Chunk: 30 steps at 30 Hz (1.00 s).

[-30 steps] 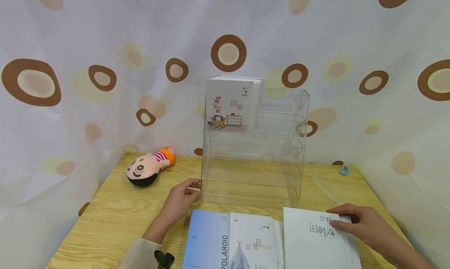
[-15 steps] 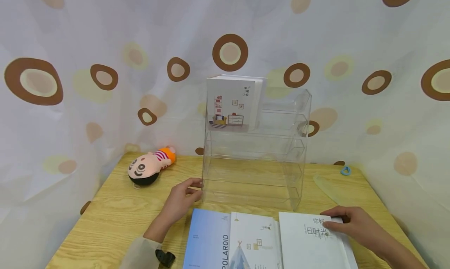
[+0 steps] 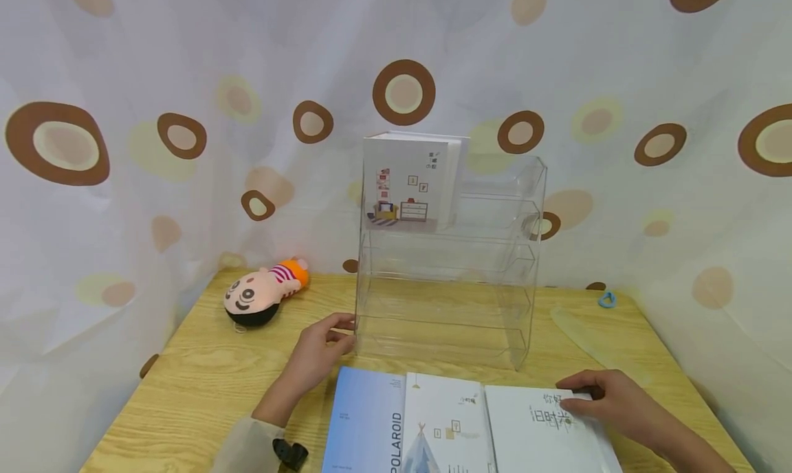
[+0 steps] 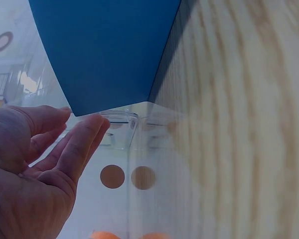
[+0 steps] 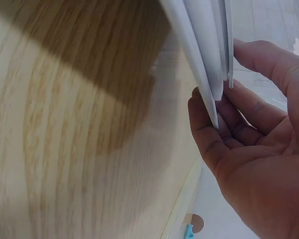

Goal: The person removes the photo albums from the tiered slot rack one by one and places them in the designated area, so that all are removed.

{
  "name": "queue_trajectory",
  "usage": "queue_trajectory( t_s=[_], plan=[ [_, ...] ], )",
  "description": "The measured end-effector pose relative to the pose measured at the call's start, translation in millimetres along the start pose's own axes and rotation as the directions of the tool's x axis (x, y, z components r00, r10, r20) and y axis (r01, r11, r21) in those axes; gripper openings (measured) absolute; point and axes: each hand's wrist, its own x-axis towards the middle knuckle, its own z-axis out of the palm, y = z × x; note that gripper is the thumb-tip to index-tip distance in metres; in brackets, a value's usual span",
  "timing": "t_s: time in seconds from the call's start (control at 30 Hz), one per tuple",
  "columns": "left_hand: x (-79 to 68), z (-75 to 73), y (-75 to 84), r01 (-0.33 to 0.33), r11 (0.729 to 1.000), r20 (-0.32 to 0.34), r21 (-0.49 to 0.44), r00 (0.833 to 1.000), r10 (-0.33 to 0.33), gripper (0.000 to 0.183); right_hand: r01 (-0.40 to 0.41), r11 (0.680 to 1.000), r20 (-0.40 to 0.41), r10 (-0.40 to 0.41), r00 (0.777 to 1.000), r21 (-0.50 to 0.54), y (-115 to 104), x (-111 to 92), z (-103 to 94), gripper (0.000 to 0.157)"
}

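My right hand grips a white book with dark lettering near its top right corner, thumb over the cover. In the right wrist view, the fingers curl under its white edges. The book lies beside a white book with a tent drawing, right of a blue book marked POLAROID. My left hand is at the lower left side of a clear tiered rack, fingertips right at its edge. In the left wrist view, the blue book hangs over that hand's fingertips.
A white book with a room drawing stands on the left of the rack's top tier. A plush doll lies at the back left of the wooden table. A small blue ring-like thing lies at the back right. Patterned cloth hangs behind.
My right hand has moved left and towards me with the white book, which now lies lower and close against the tent book. My left hand has stayed at the rack.
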Motion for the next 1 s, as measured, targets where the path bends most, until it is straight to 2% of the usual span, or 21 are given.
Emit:
queue_trajectory(
  t_s=[0.27,0.5,1.0],
  plan=[
    [0.9,0.3,1.7,0.004,1.0,-0.006,-0.002,1.0,-0.004,0.038,-0.053,0.998,-0.044,0.052,0.998,-0.035,3.1,2.3,2.5,0.044],
    [0.1,-2.2,2.4,-0.014,1.0,0.006,-0.026,1.0,0.014,0.038,-0.063,0.997,-0.072,0.06,0.996,-0.048,1.6,2.6,4.7,0.045],
    [-2.2,-1.1,0.4,0.0,1.0,0.006,-0.026,1.0,0.001,0.037,-0.119,0.99,-0.089,0.112,0.99,-0.074,5.7,2.0,11.5,0.044]
  ],
)
